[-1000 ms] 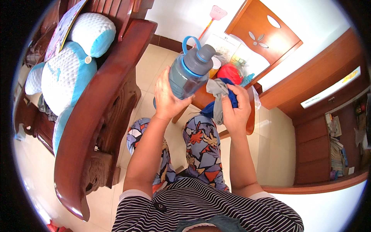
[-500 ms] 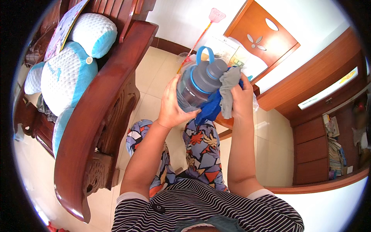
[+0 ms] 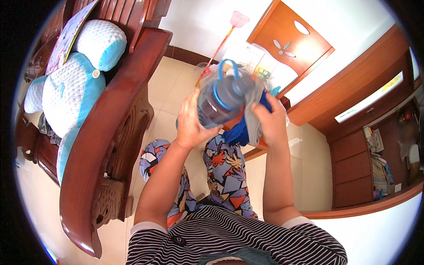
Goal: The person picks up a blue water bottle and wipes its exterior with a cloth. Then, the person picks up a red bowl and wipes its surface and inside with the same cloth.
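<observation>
A large clear water bottle (image 3: 213, 106) with a dark grey lid and a blue carrying loop is tilted in front of me, its lid toward the upper right. My left hand (image 3: 191, 121) is wrapped round the bottle's left side and base, thumb underneath. In my right hand (image 3: 271, 117) is a grey and blue cloth (image 3: 252, 119), pinched between thumb and fingers beside the lid. The blue part of the cloth hangs below the bottle. Motion blurs the lid and loop a little.
A carved wooden bench (image 3: 119, 119) with white and blue cushions (image 3: 66, 92) stands at left. Beyond the bottle, a pink fly swatter (image 3: 221, 46) leans near the wall by a wooden chair back (image 3: 291, 39). At right is a wooden cabinet (image 3: 351, 170) with stacked papers.
The bottle has shifted slightly left and down, its loop tipping over. My right hand has turned, and the cloth has slid lower along the lid's side. The whole view has shifted slightly.
</observation>
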The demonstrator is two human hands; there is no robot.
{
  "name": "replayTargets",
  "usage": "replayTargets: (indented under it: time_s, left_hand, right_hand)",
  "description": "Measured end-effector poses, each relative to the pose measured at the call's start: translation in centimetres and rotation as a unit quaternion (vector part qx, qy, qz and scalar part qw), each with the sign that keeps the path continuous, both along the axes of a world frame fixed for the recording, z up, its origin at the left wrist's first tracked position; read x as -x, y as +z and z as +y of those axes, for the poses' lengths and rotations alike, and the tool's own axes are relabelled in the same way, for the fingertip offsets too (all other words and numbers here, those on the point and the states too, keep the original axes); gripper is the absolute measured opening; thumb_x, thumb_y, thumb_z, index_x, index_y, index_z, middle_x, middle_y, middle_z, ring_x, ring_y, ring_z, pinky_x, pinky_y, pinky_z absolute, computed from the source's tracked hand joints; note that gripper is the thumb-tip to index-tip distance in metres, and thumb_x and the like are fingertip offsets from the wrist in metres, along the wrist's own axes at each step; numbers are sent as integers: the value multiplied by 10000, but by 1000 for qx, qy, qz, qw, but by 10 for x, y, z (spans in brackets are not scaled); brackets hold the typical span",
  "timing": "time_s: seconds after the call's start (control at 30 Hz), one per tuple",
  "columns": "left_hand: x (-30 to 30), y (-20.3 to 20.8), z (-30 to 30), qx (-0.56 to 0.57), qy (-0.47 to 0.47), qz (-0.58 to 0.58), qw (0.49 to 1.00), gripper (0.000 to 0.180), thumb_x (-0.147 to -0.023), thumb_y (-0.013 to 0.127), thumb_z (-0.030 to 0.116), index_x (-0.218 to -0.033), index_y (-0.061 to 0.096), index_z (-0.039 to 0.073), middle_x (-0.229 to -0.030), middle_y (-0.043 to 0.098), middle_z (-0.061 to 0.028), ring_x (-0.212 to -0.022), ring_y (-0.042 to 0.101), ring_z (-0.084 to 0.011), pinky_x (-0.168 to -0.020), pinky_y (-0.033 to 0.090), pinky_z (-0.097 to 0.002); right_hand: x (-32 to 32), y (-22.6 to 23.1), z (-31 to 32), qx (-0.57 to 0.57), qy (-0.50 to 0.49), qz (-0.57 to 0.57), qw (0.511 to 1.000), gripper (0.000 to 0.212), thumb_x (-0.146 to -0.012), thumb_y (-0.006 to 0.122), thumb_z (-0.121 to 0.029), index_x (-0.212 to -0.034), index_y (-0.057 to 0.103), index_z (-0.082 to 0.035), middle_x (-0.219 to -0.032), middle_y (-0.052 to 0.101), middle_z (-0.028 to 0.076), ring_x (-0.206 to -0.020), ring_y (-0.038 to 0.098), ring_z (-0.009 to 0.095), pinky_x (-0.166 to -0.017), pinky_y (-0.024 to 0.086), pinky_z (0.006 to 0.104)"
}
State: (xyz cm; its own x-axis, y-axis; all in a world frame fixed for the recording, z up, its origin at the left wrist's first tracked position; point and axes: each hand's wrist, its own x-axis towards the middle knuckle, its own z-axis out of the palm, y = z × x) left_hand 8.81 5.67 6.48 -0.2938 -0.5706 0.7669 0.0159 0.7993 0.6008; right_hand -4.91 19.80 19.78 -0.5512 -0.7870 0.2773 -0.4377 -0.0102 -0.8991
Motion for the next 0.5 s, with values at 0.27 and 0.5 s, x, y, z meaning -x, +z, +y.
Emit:
replayTargets:
  time_s: [0.27, 0.5]
  left_hand:
    - [0, 4, 2, 23, 59, -44, 997, 1122, -532, 896, 250, -1472, 337, -1, -1391, 466, -224, -1265, 472, -405, -1071, 373, -483]
    - [6, 2, -1, 136, 98, -67, 984, 1061, -526, 880, 196, -1450, 380, 51, -1409, 465, -182, -1281, 471, -379, -1056, 355, -495]
  right_hand:
    - [-16, -14, 10, 126, -43, -15, 991, 358, -804, 691, -58, -1145, 634, 33, -1015, 674, 57, -858, 614, 107, -759, 511, 277]
    - [-29, 12, -9, 178, -188, 402, 878, 411, -747, 708, -63, -1148, 626, -39, -1212, 551, 147, -1116, 563, 297, -971, 453, 392]
